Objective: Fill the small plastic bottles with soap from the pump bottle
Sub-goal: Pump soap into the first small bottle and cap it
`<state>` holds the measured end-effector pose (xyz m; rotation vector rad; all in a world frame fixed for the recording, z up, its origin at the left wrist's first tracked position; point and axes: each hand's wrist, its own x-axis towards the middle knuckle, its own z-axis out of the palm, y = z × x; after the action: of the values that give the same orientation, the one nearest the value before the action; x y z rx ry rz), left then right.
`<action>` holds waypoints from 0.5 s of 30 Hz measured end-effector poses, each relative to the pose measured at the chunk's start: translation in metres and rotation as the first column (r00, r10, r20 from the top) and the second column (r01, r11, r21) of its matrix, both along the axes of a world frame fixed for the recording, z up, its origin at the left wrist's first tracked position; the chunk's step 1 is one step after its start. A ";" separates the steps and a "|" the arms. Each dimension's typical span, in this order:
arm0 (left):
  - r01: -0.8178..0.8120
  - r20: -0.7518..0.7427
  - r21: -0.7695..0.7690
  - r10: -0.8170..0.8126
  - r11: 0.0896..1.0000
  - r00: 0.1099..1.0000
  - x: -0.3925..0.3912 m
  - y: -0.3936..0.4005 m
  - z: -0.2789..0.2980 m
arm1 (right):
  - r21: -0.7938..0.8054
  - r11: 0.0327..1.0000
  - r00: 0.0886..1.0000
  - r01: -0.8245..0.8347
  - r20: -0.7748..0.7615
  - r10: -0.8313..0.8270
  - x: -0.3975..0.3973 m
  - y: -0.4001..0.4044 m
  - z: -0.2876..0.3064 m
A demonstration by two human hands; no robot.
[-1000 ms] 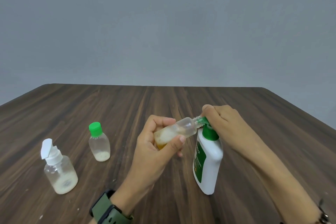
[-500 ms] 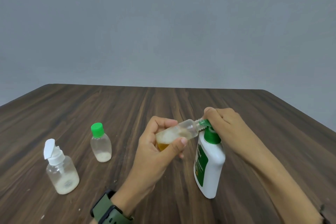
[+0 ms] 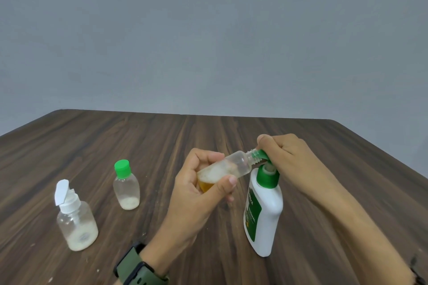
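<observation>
Your left hand [image 3: 196,194] grips the small clear bottle [image 3: 228,168] round its base end, fingers and thumb curled on it; amber soap pooled at that lower end, foam above; bottle is uncapped and held off the table. Long axis tilts: base low-left in your palm, threaded neck up-right, mouth touching the green spout [image 3: 262,154] of the pump bottle [image 3: 264,213]. Your right hand [image 3: 287,152] is curled over the pump head, fingers wrapped on it, thumb on top; looks like it's pressing, can't confirm stroke depth. Pump bottle stands upright on the wooden table [image 3: 162,136], just right of your left hand. Key relation: mouth sits left of + level w/ the spout tip, so soap has to run sideways into the neck then down to the base; keep that axis lined up w/ the spout or it'll likely dribble. Well left, apart: green-cap bottle [image 3: 126,185] closed, white soap in bottom; flip-cap bottle [image 3: 76,222], lid open, approx a third full.
</observation>
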<state>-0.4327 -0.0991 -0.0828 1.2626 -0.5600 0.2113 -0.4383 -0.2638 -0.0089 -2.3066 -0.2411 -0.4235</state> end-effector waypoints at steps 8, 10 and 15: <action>-0.036 0.014 0.076 0.035 0.996 0.999 0.004 0.004 0.000 | 0.053 0.998 0.999 0.026 -0.026 -0.025 0.003 0.002 -0.014; -0.034 0.018 0.067 0.033 0.997 0.999 0.004 0.004 0.000 | 0.060 0.998 1.000 0.015 -0.017 -0.014 0.004 0.002 -0.011; -0.016 0.019 0.027 0.015 1.000 1.000 0.003 0.002 0.001 | 0.051 0.999 1.000 0.010 -0.029 -0.009 0.003 0.000 -0.004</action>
<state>-0.4300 -0.0973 -0.0813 1.2925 -0.5707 0.2292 -0.4350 -0.2635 -0.0125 -2.2628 -0.2028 -0.3968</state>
